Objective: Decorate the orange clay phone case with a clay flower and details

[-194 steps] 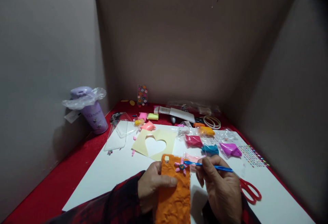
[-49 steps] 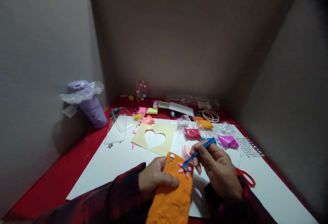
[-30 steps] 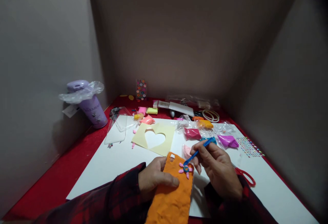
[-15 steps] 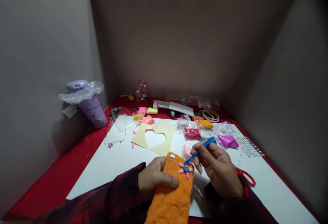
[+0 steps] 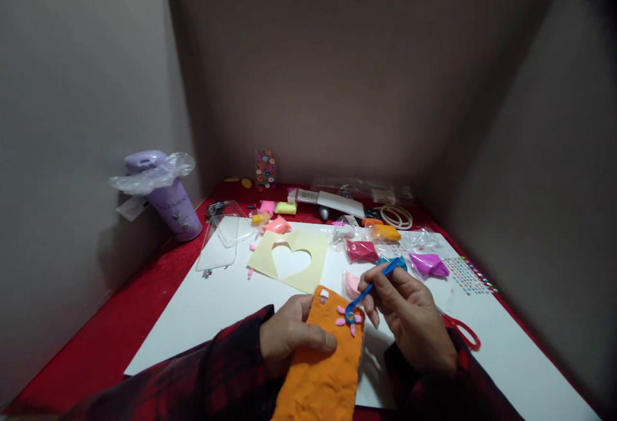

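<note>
My left hand (image 5: pixel 296 331) grips an orange clay-covered phone case (image 5: pixel 321 369) by its left edge, thumb flat on the front. Near the case's upper right corner sits a pink clay flower (image 5: pixel 353 329) with a blue and orange centre. Between thumb and fingers, my right hand (image 5: pixel 409 312) pinches a blue modelling tool (image 5: pixel 369 288). The tool's lower tip meets the flower's centre; whether it presses in, I cannot tell. A camera cutout shows at the case's upper left.
A white board (image 5: pixel 193 324) covers the red cloth (image 5: pixel 87 337). Beyond the hands lie a yellow paper with a heart cutout (image 5: pixel 260 263), clear phone cases (image 5: pixel 216 257), packets of clay (image 5: pixel 361 252), gem stickers (image 5: pixel 467 276) and red scissors (image 5: pixel 467 334). A purple cup (image 5: pixel 176 209) stands left.
The blue tool's tip has shifted very slightly at the flower's centre. Both hands and the orange case stay almost where they were.
</note>
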`<action>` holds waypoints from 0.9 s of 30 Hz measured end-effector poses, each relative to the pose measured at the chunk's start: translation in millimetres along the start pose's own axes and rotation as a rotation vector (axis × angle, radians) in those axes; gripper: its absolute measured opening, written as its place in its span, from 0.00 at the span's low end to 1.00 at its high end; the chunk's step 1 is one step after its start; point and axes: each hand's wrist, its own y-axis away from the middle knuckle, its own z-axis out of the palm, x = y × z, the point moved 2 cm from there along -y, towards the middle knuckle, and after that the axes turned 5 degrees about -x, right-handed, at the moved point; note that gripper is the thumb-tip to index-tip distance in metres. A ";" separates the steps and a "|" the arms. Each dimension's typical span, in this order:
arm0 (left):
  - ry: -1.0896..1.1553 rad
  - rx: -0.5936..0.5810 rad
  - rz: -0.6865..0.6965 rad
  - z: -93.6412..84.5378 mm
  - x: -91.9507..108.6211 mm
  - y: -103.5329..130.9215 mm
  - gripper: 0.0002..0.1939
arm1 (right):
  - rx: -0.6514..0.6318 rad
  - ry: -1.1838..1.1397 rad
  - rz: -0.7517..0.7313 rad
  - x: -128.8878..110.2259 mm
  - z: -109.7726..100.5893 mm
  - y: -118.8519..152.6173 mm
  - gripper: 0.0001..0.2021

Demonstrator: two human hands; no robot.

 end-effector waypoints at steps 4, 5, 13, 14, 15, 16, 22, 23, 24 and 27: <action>-0.018 0.014 -0.011 -1.9 -0.6 0.1 0.22 | 0.004 -0.040 -0.009 -0.4 0.1 0.0 0.09; -0.019 0.013 -0.006 -2.5 -0.9 -0.1 0.22 | 0.004 -0.040 -0.011 -0.7 0.3 0.0 0.09; 0.000 0.003 -0.007 -3.4 -2.4 -0.7 0.21 | -0.008 0.062 -0.025 0.7 -0.3 0.2 0.09; 0.001 0.005 -0.010 -3.2 -2.3 -0.5 0.21 | -0.003 0.053 -0.028 0.9 -0.6 0.0 0.09; 0.001 0.006 -0.011 -3.1 -2.2 -0.3 0.21 | 0.004 0.035 -0.032 1.1 -0.8 -0.2 0.08; 0.000 0.003 -0.014 -3.0 -2.3 -0.2 0.21 | 0.010 0.015 -0.036 1.1 -0.9 -0.5 0.08; -0.008 -0.027 0.012 -1.4 -1.7 -0.7 0.22 | 0.021 0.010 -0.062 0.1 -1.3 -1.2 0.08; -0.010 -0.031 0.015 -1.0 -1.3 -0.6 0.22 | 0.014 0.027 -0.076 -0.4 -1.2 -0.4 0.07; -0.012 -0.032 0.014 -0.7 -0.9 -0.3 0.22 | 0.010 0.046 -0.098 -1.1 -1.2 0.7 0.07; -0.016 -0.011 0.002 0.0 0.6 0.5 0.21 | 0.021 0.110 -0.256 -4.6 -0.4 6.9 0.04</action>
